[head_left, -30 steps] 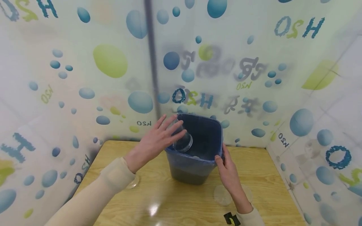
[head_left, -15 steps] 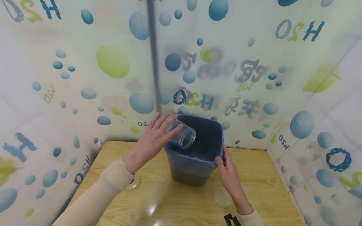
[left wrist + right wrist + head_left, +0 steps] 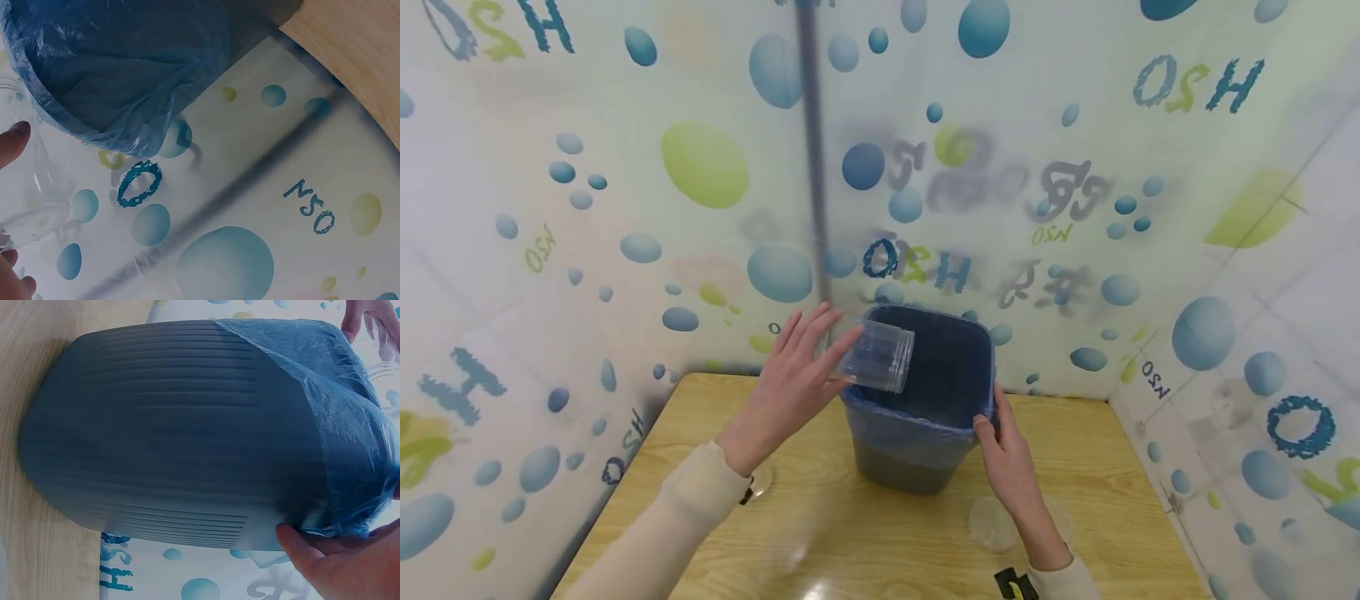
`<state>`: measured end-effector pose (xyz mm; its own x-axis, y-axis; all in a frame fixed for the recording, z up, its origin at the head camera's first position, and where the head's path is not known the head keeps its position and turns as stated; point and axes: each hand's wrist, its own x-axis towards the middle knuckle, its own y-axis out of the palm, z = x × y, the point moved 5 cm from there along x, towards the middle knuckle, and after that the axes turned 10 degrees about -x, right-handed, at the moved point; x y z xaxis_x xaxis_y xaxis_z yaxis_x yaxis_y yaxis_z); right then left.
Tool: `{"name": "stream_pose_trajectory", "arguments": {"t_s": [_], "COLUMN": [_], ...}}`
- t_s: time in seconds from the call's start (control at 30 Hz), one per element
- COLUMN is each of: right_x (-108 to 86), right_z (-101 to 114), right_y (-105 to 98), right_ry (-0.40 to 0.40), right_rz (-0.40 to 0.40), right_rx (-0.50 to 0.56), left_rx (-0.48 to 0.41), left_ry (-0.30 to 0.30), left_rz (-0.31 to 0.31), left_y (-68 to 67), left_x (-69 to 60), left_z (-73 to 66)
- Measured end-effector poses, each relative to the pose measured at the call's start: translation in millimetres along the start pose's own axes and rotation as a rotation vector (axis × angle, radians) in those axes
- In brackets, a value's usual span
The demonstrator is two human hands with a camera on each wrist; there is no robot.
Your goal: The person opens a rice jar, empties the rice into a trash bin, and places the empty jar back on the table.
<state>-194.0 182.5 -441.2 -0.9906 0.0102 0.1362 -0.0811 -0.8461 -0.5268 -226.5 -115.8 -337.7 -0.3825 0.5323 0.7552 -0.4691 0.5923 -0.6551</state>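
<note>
My left hand holds a clear jar above the left rim of a grey trash can. The jar lies almost level, its threaded mouth facing right, and looks see-through with nothing visible inside. In the left wrist view, fingertips touch the clear wall of the jar. A blue plastic bag lines the trash can and folds over its rim. My right hand grips the rim at the right front corner, thumb outside on the bag. The bottom inside the trash can is dark.
The trash can stands on a wooden table near its back edge. Clear round discs lie by the right forearm, one partly hidden. A small clear round item sits beside the left cuff. Patterned sheets close in the back and sides.
The jar has come up from a mouth-down tilt inside the trash can to nearly level above the rim. My left hand has shifted slightly left; the right hand stays on the rim.
</note>
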Motion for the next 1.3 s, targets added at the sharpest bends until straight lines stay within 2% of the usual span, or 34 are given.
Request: {"name": "stream_pose_trajectory", "arguments": {"t_s": [0.33,0.43,0.53,0.7,0.83,1.07,1.23,1.3], "right_x": [0.0,-0.6,-0.9,-0.4,-0.2,-0.8,-0.9,-1.0], "right_z": [-0.5,-0.8,-1.0,-0.2,0.5,0.9,0.4,0.3], "right_y": [-0.5,-0.8,-0.8,-0.4,-0.3,-0.3,-0.5,-0.4], "right_ry": [-0.004,-0.001,0.002,0.004,-0.001,-0.012,0.004,0.008], "right_rz": [-0.009,-0.01,-0.012,-0.012,-0.01,-0.016,-0.002,0.002], "right_rx": [-0.005,-0.008,-0.016,-0.019,-0.017,-0.029,-0.028,-0.025], "left_rx": [-0.118,-0.154,-0.199,-0.312,-0.383,-0.438,-0.436,-0.446], "left_ry": [-0.046,-0.07,-0.105,-0.199,-0.281,-0.367,-0.478,-0.501], "left_rz": [-0.157,-0.191,-0.252,-0.369,-0.427,-0.478,-0.499,-0.512], "left_y": [-3.9,-3.9,-4.1,-2.8,-2.8,-1.9,4.8,6.8], "left_x": [-12.9,-18.4,-25.0,-39.0,-50.4,-68.2,-91.3,-99.8], "left_z": [-1.8,-3.8,-5.5,-6.0,-7.1,-12.0,-13.7,-15.0]}}
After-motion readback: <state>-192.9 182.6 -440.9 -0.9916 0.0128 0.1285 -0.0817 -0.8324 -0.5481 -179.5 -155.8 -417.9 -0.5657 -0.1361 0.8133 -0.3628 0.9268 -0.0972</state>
